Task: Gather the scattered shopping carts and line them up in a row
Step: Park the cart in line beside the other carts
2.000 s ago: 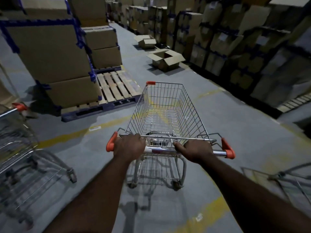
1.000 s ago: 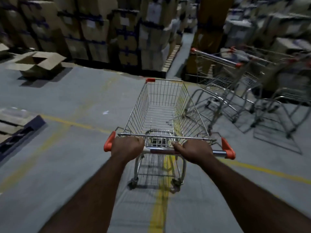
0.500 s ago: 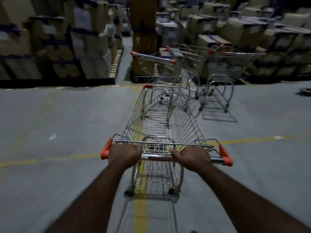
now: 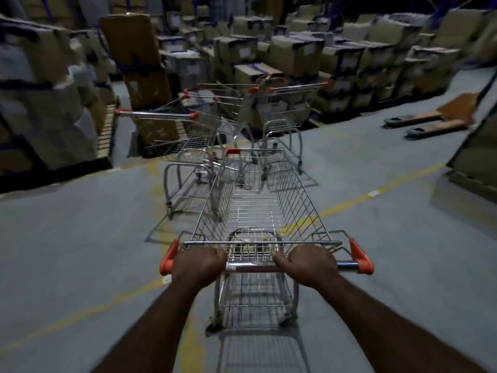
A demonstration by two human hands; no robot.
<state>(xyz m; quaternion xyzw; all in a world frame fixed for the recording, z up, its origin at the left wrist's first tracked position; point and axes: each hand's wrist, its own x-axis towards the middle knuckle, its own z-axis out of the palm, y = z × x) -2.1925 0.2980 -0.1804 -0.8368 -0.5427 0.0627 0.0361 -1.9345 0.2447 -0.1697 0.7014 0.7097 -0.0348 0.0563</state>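
The floor (image 4: 80, 238) is wide, grey and smooth, with a yellow line (image 4: 376, 193) painted across it. Big stacks of boxes (image 4: 295, 52) stand all along the far side. In front of them are the parked carts (image 4: 285, 111). They stand close together, some tucked into each other. They look a bit crooked, not a neat row yet.

In the middle, close to the person, is the cart (image 4: 258, 200) they hold. Its nose points at the parked carts and is just beside the nearest one. I cannot tell if they touch.

The cart is all metal wire, so it is hard and stiff and will not bend. Its basket looks empty, so I think it is light for its size and will roll easily here. It may swing sideways if pushed from one end only.

The best place to hold it is the bar (image 4: 250, 266) at the back, one hand on each side. The person does just that. The left hand (image 4: 197, 265) is wrapped tight round the bar next to the red cap (image 4: 168, 258). The right hand (image 4: 306, 265) is wrapped round it too, a little in from the right end.

The small wheels (image 4: 213, 325) may turn on their own, so slow, even pushes look safest.
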